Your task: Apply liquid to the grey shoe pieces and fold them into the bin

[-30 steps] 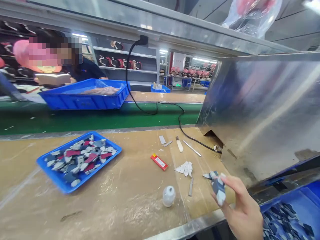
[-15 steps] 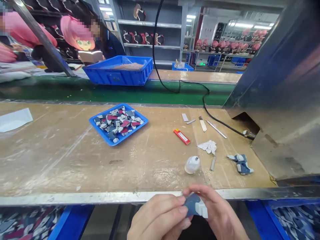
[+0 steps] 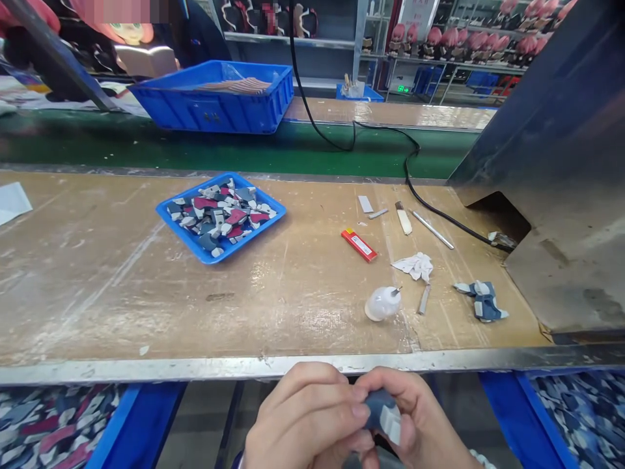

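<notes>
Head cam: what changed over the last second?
The right hand carried a small navy-and-white piece from over the bench's right end down in front of its near edge. The left hand came into view and took hold too; both now pinch it. The camera tilted down. The blue tray of pieces, red lighter and white bottle lie where they were.

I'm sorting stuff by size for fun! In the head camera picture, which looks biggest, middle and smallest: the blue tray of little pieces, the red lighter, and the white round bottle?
1. Blue tray, clearly the largest.
2. White round bottle.
3. Red lighter, though it is thinner and slightly farther away, so these last two are close.
</notes>
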The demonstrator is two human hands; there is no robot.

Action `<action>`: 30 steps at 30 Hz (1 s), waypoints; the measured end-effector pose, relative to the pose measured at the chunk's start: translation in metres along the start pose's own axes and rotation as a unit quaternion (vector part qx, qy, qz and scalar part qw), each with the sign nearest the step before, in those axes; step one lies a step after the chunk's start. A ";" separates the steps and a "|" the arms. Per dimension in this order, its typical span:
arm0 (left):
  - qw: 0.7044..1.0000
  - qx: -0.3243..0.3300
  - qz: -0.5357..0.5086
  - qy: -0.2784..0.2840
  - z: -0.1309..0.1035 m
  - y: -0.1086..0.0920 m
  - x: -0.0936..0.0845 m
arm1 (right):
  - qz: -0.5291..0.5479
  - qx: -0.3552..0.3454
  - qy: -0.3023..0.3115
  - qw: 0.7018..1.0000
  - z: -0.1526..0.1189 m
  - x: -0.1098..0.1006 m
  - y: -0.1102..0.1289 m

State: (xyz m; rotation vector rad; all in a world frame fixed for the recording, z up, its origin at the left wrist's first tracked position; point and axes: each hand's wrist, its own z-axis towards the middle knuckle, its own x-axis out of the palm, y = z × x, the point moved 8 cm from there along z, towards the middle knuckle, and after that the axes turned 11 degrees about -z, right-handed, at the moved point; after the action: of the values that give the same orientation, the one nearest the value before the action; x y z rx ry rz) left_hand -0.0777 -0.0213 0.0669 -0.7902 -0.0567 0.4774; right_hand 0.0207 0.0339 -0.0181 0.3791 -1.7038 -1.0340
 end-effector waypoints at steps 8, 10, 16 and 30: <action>0.990 -0.006 0.063 0.129 0.018 0.007 0.002 | -0.137 0.000 -0.045 0.990 0.002 -0.018 0.002; 0.990 -0.026 0.088 0.110 0.020 0.017 -0.005 | -0.206 0.025 -0.128 0.970 -0.003 -0.030 0.009; 0.979 -0.093 0.158 0.094 0.015 0.051 -0.012 | -0.472 -0.071 -0.455 0.752 -0.040 -0.059 0.073; 0.979 -0.092 0.163 0.084 0.002 0.054 -0.004 | -0.727 -0.104 -0.236 0.637 0.021 -0.064 0.071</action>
State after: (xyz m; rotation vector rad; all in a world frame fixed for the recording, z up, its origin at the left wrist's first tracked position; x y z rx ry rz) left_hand -0.1029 0.0108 0.0317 -1.0250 0.1907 0.7211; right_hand 0.0434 0.1282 -0.0032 1.5855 -1.4365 -2.6455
